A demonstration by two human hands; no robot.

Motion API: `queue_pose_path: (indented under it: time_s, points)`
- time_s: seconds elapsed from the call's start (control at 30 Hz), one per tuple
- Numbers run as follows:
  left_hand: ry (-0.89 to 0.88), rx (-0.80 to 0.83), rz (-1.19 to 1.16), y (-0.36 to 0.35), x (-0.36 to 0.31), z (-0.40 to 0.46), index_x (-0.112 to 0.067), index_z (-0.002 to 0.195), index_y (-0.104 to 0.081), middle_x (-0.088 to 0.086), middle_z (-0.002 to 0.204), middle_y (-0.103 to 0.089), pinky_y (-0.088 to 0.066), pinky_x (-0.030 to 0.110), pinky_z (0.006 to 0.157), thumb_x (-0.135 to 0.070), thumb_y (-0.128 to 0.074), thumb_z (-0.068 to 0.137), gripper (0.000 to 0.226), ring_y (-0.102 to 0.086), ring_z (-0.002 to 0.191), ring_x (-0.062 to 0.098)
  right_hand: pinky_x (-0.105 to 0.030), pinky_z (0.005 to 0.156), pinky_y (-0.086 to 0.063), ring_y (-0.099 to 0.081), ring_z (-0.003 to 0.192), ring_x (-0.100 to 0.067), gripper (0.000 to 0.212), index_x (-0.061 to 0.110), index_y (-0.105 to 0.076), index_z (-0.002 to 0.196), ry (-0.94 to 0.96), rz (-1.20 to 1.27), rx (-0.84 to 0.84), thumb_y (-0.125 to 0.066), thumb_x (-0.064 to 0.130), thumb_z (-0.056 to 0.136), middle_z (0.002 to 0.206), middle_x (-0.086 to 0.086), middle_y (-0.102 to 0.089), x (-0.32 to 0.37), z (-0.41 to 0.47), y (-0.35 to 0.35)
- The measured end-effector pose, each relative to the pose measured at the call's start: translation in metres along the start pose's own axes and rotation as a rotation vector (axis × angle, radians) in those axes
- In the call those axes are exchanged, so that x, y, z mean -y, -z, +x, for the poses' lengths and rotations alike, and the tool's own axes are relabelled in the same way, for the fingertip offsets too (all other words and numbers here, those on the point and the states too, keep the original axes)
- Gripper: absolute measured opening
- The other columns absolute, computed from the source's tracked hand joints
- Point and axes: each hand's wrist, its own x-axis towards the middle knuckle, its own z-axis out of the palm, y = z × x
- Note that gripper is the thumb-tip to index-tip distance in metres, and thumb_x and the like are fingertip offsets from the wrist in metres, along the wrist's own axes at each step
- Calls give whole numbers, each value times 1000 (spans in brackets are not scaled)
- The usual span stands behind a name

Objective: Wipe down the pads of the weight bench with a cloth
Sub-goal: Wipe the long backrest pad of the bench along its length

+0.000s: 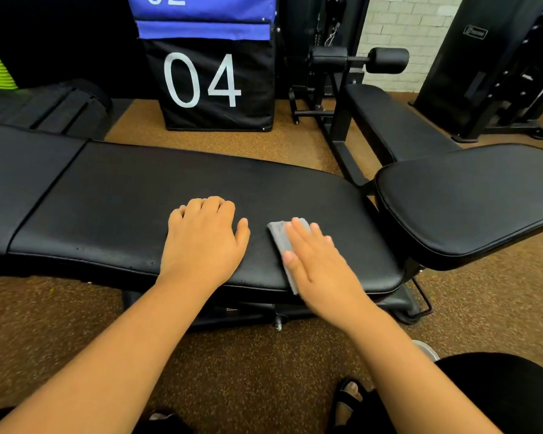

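Grey cloth [282, 245] is lying on the black back pad [138, 211] of the weight bench, near its front edge. Right hand [318, 264] is pressing it flat w/ straight fingers. Left hand [203, 242] is resting beside it on the pad (fingers curled, holding nothing). Seat pad [470, 198] is sitting to the right.

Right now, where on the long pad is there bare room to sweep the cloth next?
Bare stretch: left of the left hand to the pad seam. Crowded: right end of the long pad, where the right hand presses the cloth.
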Motion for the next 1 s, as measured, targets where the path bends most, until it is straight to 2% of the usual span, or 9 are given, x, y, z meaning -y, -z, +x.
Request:
queue_pose_path:
  time_s: [0.1,0.23,0.33,0.4,0.53,0.6,0.67,0.83,1.0]
  points:
    - [2,3,0,0,0,0,-18,114,-63,-1,115,-63,-41,43,91,-45,-34,96,43,-56,108,26,-44,113,-18,-21,140,-28,52,16,-26,150,-108,-42,-82,-22,38,102,157,-4,-24,-42,-11,9]
    - [4,14,13,0,0,1,-18,112,-62,-1,114,-63,-41,44,90,-46,-33,96,43,-56,107,26,-51,110,-21,-24,138,-35,48,13,-29,147,-367,-45,-83,-25,33,103,154,-10,-27,-88,-15,19]
    - [9,16,14,-1,0,2,-18,113,-61,0,114,-62,-40,44,91,-46,-34,97,43,-55,107,27,-50,96,-35,-37,121,-35,54,11,-38,134,-336,-189,-98,-17,42,96,142,-10,-38,-76,-3,13]
    - [10,15,10,-1,0,2,-17,113,-61,1,114,-62,-40,45,90,-45,-35,97,42,-55,107,27,-49,94,-36,-39,119,-34,60,11,-41,131,-233,-204,-107,-13,46,91,140,-9,-39,-47,3,4]
    - [8,1,3,-1,0,0,-17,113,-63,1,114,-63,-40,45,88,-45,-38,96,41,-56,106,28,-46,114,-20,-18,142,-30,56,16,-26,148,6,-92,-78,-17,43,100,156,-3,-23,14,-4,-10]
    - [1,-2,-2,0,0,0,-17,112,-63,0,114,-64,-41,45,88,-44,-38,96,40,-56,106,28,-40,119,-8,-5,149,-24,54,22,-17,153,44,-23,-22,-20,42,103,161,3,-13,14,-9,-8]
    - [1,0,-9,0,0,0,-17,112,-63,0,115,-64,-41,45,89,-44,-37,96,40,-56,106,27,-37,119,-4,-4,150,-21,56,24,-15,154,-11,7,-20,-18,44,102,162,4,-12,-12,-10,-3]
    - [-1,-9,-13,0,0,1,-17,111,-63,0,113,-64,-41,45,87,-43,-38,96,39,-56,105,27,-45,118,-9,-15,146,-31,50,18,-23,152,-362,41,-103,-28,31,104,159,-5,-21,-93,-17,17]
    - [-4,-10,-4,0,0,1,-15,109,-64,3,113,-64,-41,47,85,-42,-40,96,38,-57,103,29,-51,97,-36,-41,119,-38,56,10,-41,135,-324,-166,-151,-16,40,95,137,-10,-41,-74,-11,11]
